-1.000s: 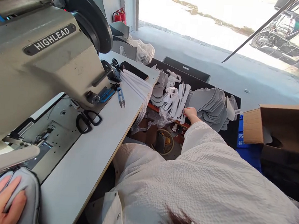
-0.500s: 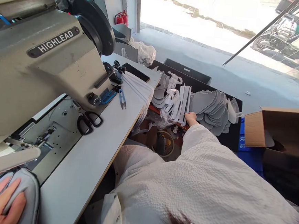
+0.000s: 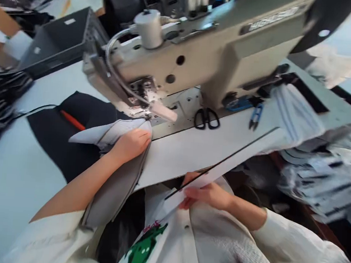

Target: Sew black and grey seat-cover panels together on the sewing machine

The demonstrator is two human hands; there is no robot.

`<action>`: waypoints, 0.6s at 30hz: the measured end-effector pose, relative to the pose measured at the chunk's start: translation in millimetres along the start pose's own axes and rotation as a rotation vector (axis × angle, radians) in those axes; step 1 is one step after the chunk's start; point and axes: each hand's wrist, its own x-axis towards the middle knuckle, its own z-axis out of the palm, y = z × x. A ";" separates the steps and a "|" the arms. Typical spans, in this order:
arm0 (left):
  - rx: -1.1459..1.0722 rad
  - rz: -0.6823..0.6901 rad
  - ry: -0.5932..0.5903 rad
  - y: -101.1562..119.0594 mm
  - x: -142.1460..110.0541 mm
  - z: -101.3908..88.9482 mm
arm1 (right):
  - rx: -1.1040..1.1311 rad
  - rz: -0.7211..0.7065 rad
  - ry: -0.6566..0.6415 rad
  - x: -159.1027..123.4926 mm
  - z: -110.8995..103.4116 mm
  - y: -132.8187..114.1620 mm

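The left hand [image 3: 131, 145] is closed around a folded grey fabric piece [image 3: 115, 183], fingers curled over it and thumb out of sight, right at the front edge of the sewing machine [image 3: 199, 56]. The piece's pointed end sticks out toward the left, and its long lower part hangs down past the edge of the white table top [image 3: 186, 152], low and left of centre. Just above the hand sits the machine's metal presser foot [image 3: 142, 95], with a pale guide arm [image 3: 163, 111] beside it. The right hand [image 3: 207, 196], low in the middle of the frame, pinches the lower end of a long white strip [image 3: 230, 164] with a dark line along it. The strip slants up across the table toward the right and ends just beside a bundle of white strips [image 3: 297, 112]. Black scissors [image 3: 207, 118] and blue thread snips [image 3: 256, 115] lie on the table behind it. To the left of the table is a black cloth [image 3: 62, 143] with an orange-red stick [image 3: 72, 120] on it, and a grey crate [image 3: 61, 43] sits at the upper left. The pile at the right edge is too blurred to make out.
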 end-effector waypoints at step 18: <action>-0.050 -0.193 -0.093 -6.6 -15.5 5.1 | -1.805 -0.525 0.039 132.7 13.1 -89.2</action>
